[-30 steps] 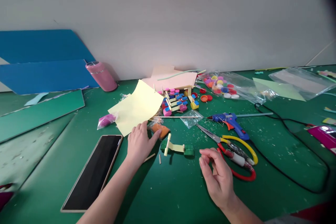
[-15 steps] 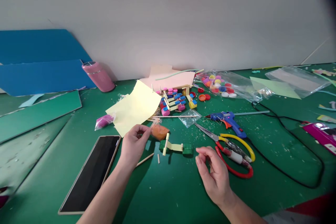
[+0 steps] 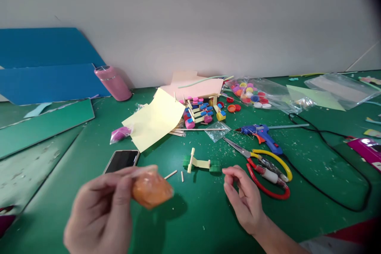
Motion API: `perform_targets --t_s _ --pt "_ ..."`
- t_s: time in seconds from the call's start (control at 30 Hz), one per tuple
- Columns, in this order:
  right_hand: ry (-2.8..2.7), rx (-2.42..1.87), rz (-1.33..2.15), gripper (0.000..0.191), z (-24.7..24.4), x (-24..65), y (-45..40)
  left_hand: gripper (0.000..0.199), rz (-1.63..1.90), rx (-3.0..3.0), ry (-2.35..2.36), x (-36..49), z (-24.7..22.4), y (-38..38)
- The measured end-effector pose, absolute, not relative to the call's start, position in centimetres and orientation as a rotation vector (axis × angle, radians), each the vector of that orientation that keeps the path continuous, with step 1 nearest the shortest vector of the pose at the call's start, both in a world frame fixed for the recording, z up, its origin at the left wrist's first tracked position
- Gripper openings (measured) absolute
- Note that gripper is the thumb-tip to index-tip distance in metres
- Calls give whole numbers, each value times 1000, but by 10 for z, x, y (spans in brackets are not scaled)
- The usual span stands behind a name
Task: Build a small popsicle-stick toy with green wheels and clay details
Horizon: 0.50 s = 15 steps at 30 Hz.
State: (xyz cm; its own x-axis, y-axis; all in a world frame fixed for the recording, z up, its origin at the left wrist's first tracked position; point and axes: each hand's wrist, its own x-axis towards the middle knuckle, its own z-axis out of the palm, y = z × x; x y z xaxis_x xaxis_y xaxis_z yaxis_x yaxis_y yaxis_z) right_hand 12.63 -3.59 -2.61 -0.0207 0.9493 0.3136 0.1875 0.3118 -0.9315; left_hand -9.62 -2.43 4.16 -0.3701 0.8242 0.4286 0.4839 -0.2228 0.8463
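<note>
Two hands in view, one loaded. Our left hand [image 3: 102,210] pinches the clear plastic packet of orange filler [image 3: 151,188] between thumb and fingers, by its gathered top. Packet hangs above the green desk [image 3: 205,222], off the surface judging by its shadow, left of and nearer to us than the small green-wheeled stick model [image 3: 202,164]. Edges are blurred; can't confirm what the filler is, maybe clay.

Our right hand [image 3: 245,202] is loosely curled, thumb and index apart, nothing visible in it. Its fingertips sit just beside the model's right end; can't tell if they touch.

Risks as we see them:
- Grip is on loose film only. If it slips, the packet probably lands on the desk or on the phone [image 3: 123,160] just behind the hand. Thin film could also tear at the pinch.
- A small forward move of the right hand would likely knock the model; it looks light and we aren't holding it.
- Scissors [image 3: 263,170] lie just right of that hand, blades pointing away. A sideways sweep could catch the handles.
- Glue gun [image 3: 263,135] lies behind the scissors. Can't tell if it's hot; reaching over carelessly might burn us.
- Loose wooden sticks [image 3: 170,174] by the model could get brushed away by a low left-hand pass.
</note>
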Motion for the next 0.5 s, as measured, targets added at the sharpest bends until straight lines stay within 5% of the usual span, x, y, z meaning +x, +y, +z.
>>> perform_targets --t_s 0.2,0.5 --pt "-1857 -939 1103 47 -3 114 -36 11 1124 1762 1274 -53 15 -47" --pt "-1799 -1025 753 26 -13 116 -38 18 959 2383 1612 -92 0 -30"
